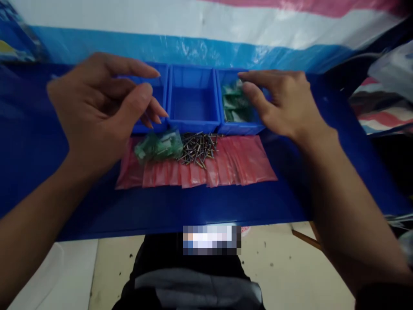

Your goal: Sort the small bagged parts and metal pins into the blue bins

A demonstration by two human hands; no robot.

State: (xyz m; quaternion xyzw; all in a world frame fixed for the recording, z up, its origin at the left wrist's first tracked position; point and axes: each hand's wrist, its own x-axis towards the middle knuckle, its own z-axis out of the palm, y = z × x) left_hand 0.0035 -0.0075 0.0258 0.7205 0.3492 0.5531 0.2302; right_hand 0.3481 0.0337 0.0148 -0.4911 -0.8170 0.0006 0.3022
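Observation:
My left hand (100, 103) hangs over the left blue bin (166, 92), its fingers apart and nothing held. Below it, small green plastic bags (161, 145) lie on the red plastic bags (251, 161), slightly blurred. Over the right blue bin (240, 129), my right hand (284, 99) has thumb and forefinger close together at the pale corner of a small green plastic bag (239, 88). More such bags lie in that bin. A heap of metal pop rivets (200, 148) rests on the red bags, between my hands.
The middle blue bin (193, 103) stands between the other two. All sit on a dark blue table (155, 211) against a striped plastic sheet (180, 47). White plastic (395, 71) hangs at the right. My lap and a pixelated patch show below the table's front edge.

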